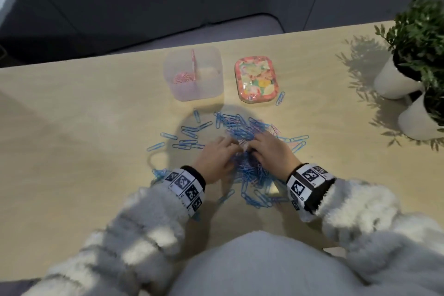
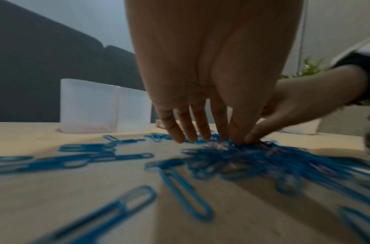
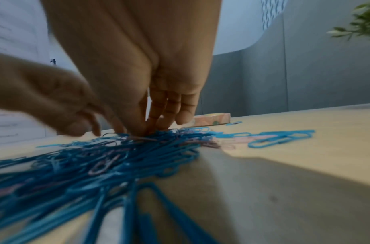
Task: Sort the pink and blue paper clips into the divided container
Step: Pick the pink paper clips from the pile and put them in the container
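No clip is seen held fast in either hand. The left hand (image 1: 217, 158) is laid over the heap of blue clips (image 1: 249, 151) with its fingers (image 2: 179, 130) stretched down and spread, their tips touching the clips. The right hand (image 1: 272, 151) is set just beside it, fingers (image 3: 167, 113) pointed down into the same heap and held close together; whether a clip is pinched between its thumb and fingertips cannot be told, since the tips are buried in the tangle and blurred. The two hands meet at the middle of the heap, fingertips nearly touching.

The heap is spread on the wooden table (image 1: 72, 127) in front of the person, with loose blue clips scattered to the left and near side. A few pink clips (image 3: 225, 143) are mixed in at the heap's right edge. One single blue clip (image 1: 280, 98) lies apart, just beside a flowered tin (image 1: 257, 79).

The clear divided box (image 1: 193, 74) stands beyond the heap, to the left of the tin. Some pink clips (image 1: 183, 77) are seen in its left compartment; the right compartment looks bare of clips. Two potted plants (image 1: 418, 38) in white pots are placed at the table's far right. Marker bands (image 1: 186, 186) are worn on both wrists over fuzzy grey sleeves.
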Demonstrator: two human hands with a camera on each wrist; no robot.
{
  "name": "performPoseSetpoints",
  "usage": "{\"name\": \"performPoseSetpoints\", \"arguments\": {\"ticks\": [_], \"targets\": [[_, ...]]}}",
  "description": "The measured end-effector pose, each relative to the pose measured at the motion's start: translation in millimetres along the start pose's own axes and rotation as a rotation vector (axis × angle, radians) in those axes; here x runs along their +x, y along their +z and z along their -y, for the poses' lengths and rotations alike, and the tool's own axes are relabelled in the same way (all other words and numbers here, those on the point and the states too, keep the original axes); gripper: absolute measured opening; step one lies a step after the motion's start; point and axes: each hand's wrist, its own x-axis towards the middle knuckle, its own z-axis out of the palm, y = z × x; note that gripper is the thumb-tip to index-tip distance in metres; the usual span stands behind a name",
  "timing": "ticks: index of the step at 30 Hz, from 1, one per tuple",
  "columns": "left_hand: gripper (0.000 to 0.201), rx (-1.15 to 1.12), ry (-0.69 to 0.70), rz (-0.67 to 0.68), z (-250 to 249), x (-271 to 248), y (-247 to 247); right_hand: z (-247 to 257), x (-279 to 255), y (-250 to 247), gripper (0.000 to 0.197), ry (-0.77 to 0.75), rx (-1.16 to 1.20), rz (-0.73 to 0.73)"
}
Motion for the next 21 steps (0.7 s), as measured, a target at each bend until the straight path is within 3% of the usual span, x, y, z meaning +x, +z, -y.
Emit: {"name": "performPoseSetpoints", "arguments": {"ticks": [2,5,8,13,17,21], "targets": [[0.035,0.063,-0.017,0.045,-4.8,-9.3,14.6,-7.8,-10.1,-0.7,0.016,0.05,0.026,0.045],[0.04,0.066,-0.046,-0.008,-5.6,-21.4,20.6,-25.0,-27.7,-3.2,0.014,0.068,0.088,0.01],[0.03,0.066,-0.15,-0.037,-1.3,-18.7,13.0,-37.8,-32.6,-13.1,0.014,0.119,0.191,0.005],[0.044,0.035,-0.209,-0.139,3.2,14.7,-7.4,-42.7,10.5,-32.5,0.019,0.234,0.258,-0.179],[0.045,0.059,-0.337,-0.054,15.7,26.4,-8.2,-38.6,47.7,-30.2,0.025,0.227,0.195,-0.117],[0.037,0.063,-0.397,-0.096,30.5,11.4,-6.0,-35.9,57.2,-19.3,0.02,0.248,0.165,-0.057]]}}
